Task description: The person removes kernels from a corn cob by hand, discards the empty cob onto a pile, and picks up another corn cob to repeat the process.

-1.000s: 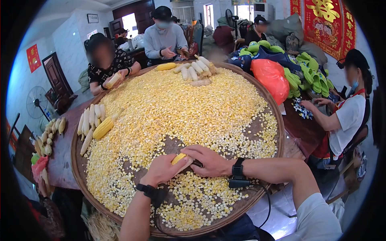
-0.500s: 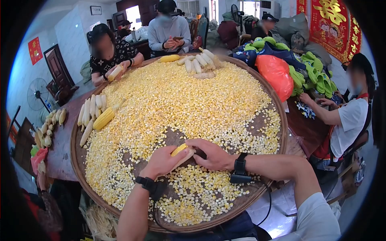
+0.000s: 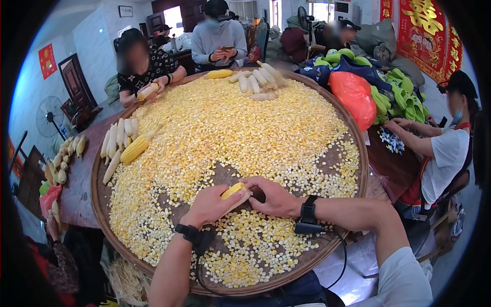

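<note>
A partly shelled corn cob (image 3: 233,191) is held over the near part of a big round tray (image 3: 364,169). Yellow kernels show on its upper side, and a bare pale strip runs along the lower side. My left hand (image 3: 210,203) is closed around the cob. My right hand (image 3: 272,197) curls at the cob's right end, thumb and fingers pressed against it. Loose corn kernels (image 3: 230,117) cover most of the tray, with brown tray surface showing in patches beneath my hands.
Bare cobs and a yellow corn cob (image 3: 135,149) lie at the tray's left; more cobs (image 3: 261,78) lie at the far edge. A person (image 3: 148,66) opposite holds a cob. At right are a red bag (image 3: 352,100), green shoes (image 3: 409,105) and a seated person (image 3: 445,153).
The cob has turned slightly in my hands, and its kernelled side faces up more. The view has shifted a little. At right, the seated person's hands have moved.
</note>
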`<control>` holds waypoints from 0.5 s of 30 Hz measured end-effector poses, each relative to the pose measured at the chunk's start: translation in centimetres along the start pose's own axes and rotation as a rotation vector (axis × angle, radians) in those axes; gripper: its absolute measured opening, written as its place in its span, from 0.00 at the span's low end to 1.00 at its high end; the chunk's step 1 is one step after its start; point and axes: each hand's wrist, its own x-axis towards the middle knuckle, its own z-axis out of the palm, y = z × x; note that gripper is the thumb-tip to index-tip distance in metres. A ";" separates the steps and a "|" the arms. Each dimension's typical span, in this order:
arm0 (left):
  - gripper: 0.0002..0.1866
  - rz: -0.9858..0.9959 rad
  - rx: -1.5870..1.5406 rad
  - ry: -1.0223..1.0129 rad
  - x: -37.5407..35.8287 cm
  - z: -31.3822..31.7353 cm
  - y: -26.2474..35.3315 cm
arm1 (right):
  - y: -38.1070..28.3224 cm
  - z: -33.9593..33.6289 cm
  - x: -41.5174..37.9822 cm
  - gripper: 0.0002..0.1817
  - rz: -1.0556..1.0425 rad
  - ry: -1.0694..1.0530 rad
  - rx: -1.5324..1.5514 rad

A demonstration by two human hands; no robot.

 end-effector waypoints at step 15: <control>0.38 -0.006 0.008 -0.023 0.2 0.1 -0.2 | -0.1 -0.2 0.1 0.31 -0.129 0.015 -0.140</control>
